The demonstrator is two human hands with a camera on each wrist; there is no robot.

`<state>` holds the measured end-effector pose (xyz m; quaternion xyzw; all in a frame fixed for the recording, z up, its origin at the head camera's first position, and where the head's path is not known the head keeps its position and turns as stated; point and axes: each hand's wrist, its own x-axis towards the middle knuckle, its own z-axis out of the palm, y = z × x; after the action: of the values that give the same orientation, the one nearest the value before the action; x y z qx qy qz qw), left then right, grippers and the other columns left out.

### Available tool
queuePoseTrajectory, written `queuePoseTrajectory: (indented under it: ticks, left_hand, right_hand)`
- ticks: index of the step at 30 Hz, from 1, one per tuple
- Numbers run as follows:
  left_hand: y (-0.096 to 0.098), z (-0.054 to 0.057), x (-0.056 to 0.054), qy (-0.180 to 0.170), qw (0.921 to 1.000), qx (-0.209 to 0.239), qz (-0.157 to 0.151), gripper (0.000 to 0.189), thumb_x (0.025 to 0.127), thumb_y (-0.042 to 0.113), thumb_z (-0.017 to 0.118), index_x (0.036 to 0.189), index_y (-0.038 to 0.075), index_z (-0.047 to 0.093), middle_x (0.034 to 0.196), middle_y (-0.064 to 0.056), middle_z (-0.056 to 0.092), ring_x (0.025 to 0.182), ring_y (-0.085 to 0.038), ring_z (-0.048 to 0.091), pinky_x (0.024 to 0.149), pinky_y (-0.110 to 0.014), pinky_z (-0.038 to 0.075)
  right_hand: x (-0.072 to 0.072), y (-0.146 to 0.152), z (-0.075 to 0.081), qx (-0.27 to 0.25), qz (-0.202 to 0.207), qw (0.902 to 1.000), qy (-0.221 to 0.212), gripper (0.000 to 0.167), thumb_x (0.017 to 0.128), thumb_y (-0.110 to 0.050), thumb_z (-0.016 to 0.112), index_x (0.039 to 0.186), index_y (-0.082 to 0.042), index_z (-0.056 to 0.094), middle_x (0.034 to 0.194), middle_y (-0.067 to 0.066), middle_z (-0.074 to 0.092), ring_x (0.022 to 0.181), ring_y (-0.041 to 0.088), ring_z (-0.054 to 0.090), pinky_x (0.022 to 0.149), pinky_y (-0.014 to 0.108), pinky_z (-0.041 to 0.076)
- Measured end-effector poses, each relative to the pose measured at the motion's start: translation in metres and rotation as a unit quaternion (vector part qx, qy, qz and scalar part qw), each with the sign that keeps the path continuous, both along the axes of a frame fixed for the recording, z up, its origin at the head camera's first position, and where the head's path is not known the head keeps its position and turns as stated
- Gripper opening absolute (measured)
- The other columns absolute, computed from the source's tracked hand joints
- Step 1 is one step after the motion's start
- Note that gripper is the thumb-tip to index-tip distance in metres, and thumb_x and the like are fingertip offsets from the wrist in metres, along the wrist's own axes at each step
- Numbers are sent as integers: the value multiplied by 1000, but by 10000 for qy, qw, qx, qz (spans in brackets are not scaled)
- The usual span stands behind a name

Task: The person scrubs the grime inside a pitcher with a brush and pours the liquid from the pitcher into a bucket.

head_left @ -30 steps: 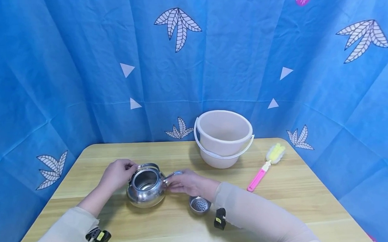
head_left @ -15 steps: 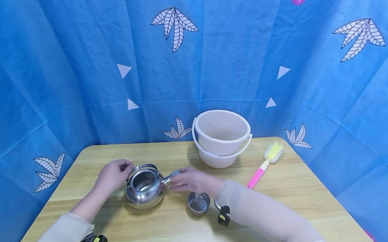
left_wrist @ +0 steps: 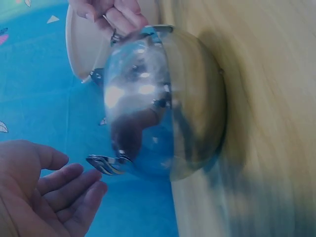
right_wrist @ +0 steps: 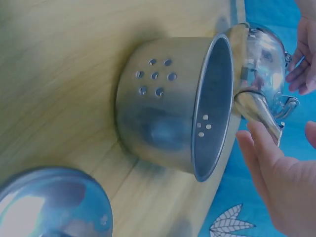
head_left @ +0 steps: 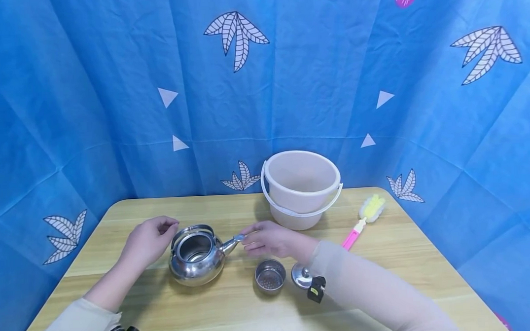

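A shiny steel teapot (head_left: 197,271) stands upright on the table, its lid off and its handle folded down by the mouth. Left of it, my left hand (head_left: 145,244) hovers with loosely bent fingers, a small gap from the handle in the left wrist view. My right hand (head_left: 270,241) is at the tip of the spout (right_wrist: 256,108), fingers extended and relaxed, gripping nothing. Below that hand sits a round steel strainer (right_wrist: 158,116) with punched holes, its open side up. The domed lid (head_left: 301,277) lies to its right, partly covered by my right sleeve and wrist camera.
Behind my right hand stands a whitish bucket (head_left: 288,198) with its handle lowered. At the right lies a brush (head_left: 372,209) with a yellow-and-white head and pink handle, partly behind my sleeve. A blue patterned curtain (head_left: 315,84) surrounds the wooden table (head_left: 200,316).
My left hand has drawn left, off the teapot's handle. My right hand has let go of the spout and shifted right, uncovering the strainer and lid. The teapot remains in place.
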<state>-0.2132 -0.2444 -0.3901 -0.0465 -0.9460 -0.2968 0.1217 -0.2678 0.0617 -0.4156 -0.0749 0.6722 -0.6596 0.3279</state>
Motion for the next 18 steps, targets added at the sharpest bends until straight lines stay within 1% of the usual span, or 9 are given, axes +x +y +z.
queuePoseTrajectory:
  ticks: [2, 4, 6, 8, 11, 13, 15, 18]
  left_hand:
    - [2, 3, 2, -51, 10000, 17, 8, 30, 102, 25, 56, 115, 3, 72, 110, -17, 72, 97, -35, 67, 79, -51, 55]
    - [4, 6, 4, -75, 10000, 9, 13, 30, 102, 26, 56, 116, 4, 71, 110, -16, 73, 95, -32, 67, 77, -49, 55]
    - [6, 9, 6, -70, 10000, 4, -2, 30, 101, 26, 56, 116, 4, 71, 110, -15, 73, 94, -30, 67, 76, -47, 56]
    - [8, 11, 8, -41, 10000, 22, -42, 30, 101, 26, 57, 116, 5, 72, 109, -14, 73, 94, -31, 68, 76, -48, 56]
    - [13, 15, 11, 49, 9998, 91, -150, 29, 101, 26, 58, 115, 5, 72, 110, -13, 73, 98, -35, 69, 81, -51, 56]
    - [17, 18, 13, 89, 9996, 152, -224, 28, 101, 26, 59, 115, 6, 72, 110, -13, 74, 100, -37, 69, 83, -53, 56]
    - [21, 21, 15, 103, 9994, 191, -272, 27, 101, 26, 59, 115, 7, 73, 111, -12, 74, 101, -37, 69, 83, -53, 56]
    - [28, 24, 17, 103, 9992, 227, -317, 26, 101, 26, 59, 115, 8, 73, 112, -11, 73, 102, -37, 69, 82, -52, 57]
  right_hand:
    - [1, 2, 3, 51, 3, 10000, 53, 38, 94, 3, 61, 131, 9, 54, 114, 21, 65, 113, 39, 63, 103, 46, 50]
    - [2, 5, 5, 92, 45, 9999, 115, 38, 94, 3, 61, 131, 9, 53, 108, 17, 66, 104, 32, 66, 103, 47, 50]
    - [3, 9, 7, 121, 90, 9997, 175, 39, 94, 3, 60, 132, 10, 52, 109, 18, 66, 97, 26, 67, 103, 47, 50]
    - [3, 13, 8, 139, 152, 9995, 246, 41, 95, 3, 59, 135, 11, 50, 115, 22, 64, 96, 23, 67, 103, 47, 49]
    - [3, 21, 10, 138, 240, 9989, 366, 43, 97, 2, 57, 138, 12, 47, 127, 29, 59, 104, 28, 66, 102, 46, 50]
    - [3, 26, 13, 141, 323, 9983, 461, 44, 97, 2, 56, 139, 12, 45, 133, 31, 54, 111, 34, 63, 101, 44, 51]
    - [4, 32, 15, 161, 386, 9978, 524, 45, 97, 2, 57, 139, 12, 45, 135, 32, 53, 117, 39, 60, 101, 42, 52]
    - [5, 42, 21, 213, 481, 9966, 637, 46, 96, 2, 58, 139, 12, 45, 135, 31, 52, 119, 39, 59, 100, 41, 52]
